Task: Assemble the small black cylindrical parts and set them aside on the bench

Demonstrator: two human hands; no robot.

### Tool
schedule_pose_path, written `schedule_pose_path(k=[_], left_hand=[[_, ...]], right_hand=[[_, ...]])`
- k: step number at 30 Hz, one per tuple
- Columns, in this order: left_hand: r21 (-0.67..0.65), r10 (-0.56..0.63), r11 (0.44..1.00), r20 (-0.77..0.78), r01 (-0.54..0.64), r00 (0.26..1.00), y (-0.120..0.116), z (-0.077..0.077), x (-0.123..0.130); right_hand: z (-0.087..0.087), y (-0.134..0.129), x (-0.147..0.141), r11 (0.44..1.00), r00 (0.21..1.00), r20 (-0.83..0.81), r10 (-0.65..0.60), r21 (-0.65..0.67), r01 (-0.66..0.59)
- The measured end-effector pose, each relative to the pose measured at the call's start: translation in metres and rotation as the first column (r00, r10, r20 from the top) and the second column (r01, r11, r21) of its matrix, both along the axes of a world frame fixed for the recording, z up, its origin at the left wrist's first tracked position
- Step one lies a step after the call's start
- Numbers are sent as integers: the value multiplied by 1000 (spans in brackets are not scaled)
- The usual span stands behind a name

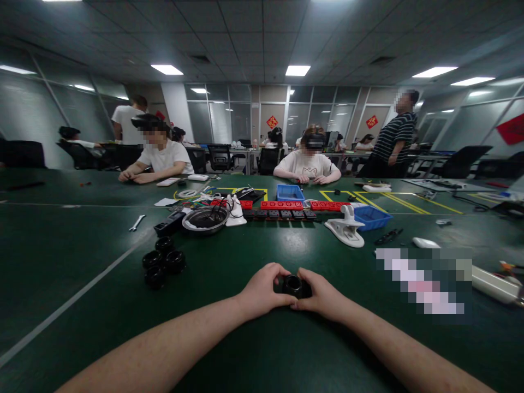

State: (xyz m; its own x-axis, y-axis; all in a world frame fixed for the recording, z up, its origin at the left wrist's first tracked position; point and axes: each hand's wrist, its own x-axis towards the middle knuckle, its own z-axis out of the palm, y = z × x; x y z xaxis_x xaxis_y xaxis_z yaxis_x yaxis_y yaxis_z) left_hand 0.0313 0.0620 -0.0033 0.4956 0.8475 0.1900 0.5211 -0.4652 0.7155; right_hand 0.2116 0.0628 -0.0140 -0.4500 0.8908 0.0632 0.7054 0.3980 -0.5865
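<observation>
A glossy black ring-shaped part (293, 285) with a round hole in its top is between my two hands, at or just above the green table. My left hand (265, 290) curls round its left side, with the thumb along the near edge. From the right, my right hand (324, 293) closes on the same part, and the two thumb tips nearly meet in front of it. My fingers hide part of its sides. Several similar black ring-shaped parts (164, 261) are grouped on the table to the left of my hands.
Beyond my hands are a metal bowl (204, 221), white clip bases (347, 232), blue trays (371, 217) and red socket strips (281, 205). A wrench (137, 222) lies at left, a cream cylindrical tool (495, 285) at right. Two people sit across the table (229, 349).
</observation>
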Motion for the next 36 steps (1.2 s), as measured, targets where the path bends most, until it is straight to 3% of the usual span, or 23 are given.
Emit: schedule_pose_path(k=[4,7,9,14,20,30,36], left_hand=[[48,138,989,-3,-137,990,-3,-4,5],[56,119,991,-1,-119,993,-1,-5,4],[45,59,997,4,-59,998,3,-4,2],[9,-133,991,24,133,991,9,-2,-6],[-38,-184,982,54,186,982,11,-3,-9],[-14,-170,985,32,171,985,7,1,-6],[-6,-40,999,-46,40,998,-2,4,-1]], right_hand=[[-2,-6,-11,973,966,189,-177,182,143],[-1,-8,-13,952,947,242,-212,270,145],[1,-9,-11,954,964,203,-172,279,112],[8,-4,2,983,984,-35,173,68,-170],[16,5,13,932,941,-186,284,-178,-316],[11,5,12,952,962,-180,207,-192,-240],[5,-1,3,999,997,57,44,-2,-44]])
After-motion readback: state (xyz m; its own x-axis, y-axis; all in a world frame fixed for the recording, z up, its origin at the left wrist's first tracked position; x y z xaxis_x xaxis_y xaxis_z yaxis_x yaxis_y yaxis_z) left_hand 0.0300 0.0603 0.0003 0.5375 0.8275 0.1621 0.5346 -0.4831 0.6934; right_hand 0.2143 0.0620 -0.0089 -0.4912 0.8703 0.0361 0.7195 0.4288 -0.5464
